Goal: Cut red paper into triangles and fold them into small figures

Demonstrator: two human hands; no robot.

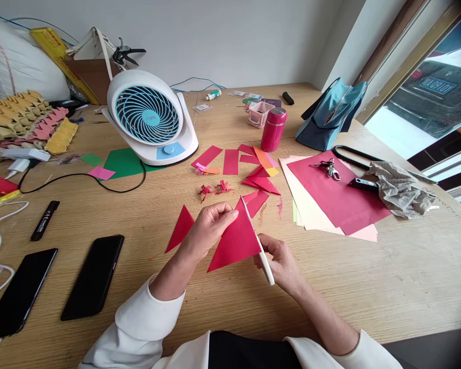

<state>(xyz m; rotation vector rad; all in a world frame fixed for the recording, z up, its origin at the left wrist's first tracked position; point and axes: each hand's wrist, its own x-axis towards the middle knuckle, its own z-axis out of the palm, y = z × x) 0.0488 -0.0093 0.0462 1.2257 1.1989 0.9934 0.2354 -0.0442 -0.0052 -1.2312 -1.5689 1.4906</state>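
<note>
My left hand [214,224] pinches the upper part of a red folded paper triangle [235,241]. White-handled scissors [266,261] are in my right hand [279,260], their blade lying along the triangle's right edge. Whether the blades are parted, I cannot make out. Another red paper triangle [181,228] lies on the table just left of my left wrist. Beyond my hands sit two small red cut-paper figures [223,187]. Red paper strips [230,162] and an orange strip [262,158] are spread behind them, with folded red pieces [262,180] nearby.
A white fan [149,117] stands at back left, a pink flask [274,129] and blue bag [330,115] at back right. Coloured sheets [334,192] carry keys [330,168] and a crumpled grey cloth [403,189]. Two black phones [92,277] and a marker [45,220] lie at left.
</note>
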